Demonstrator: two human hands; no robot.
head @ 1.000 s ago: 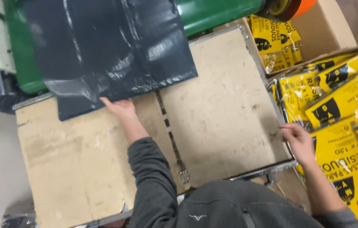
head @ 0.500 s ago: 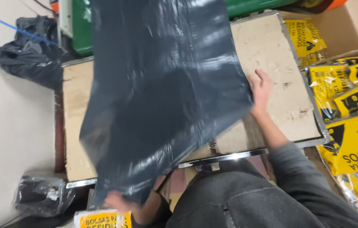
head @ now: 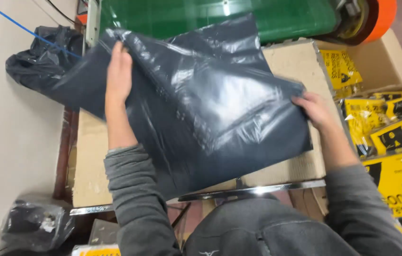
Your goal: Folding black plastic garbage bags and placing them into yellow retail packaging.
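A stack of large dark grey plastic bags [head: 205,104] lies spread across a worn wooden table [head: 295,61]. My left hand [head: 119,71] grips the bags' far left edge, thumb over the plastic, and holds that corner lifted. At the right edge my right hand [head: 315,110] pinches the plastic just above the tabletop. Both arms wear grey sleeves. The bags are glossy and creased, and they cover most of the table's middle.
A green machine [head: 220,16] with an orange roll [head: 382,16] stands behind the table. Yellow printed packets [head: 395,137] fill cardboard boxes on the right. A crumpled black bag [head: 42,61] lies at the far left, another bagged bundle [head: 35,223] on the floor below.
The dark bags swung from hanging down over the table's front to lying across it. My left hand rose from below the table edge to the bags' far left corner; my right took the right edge.
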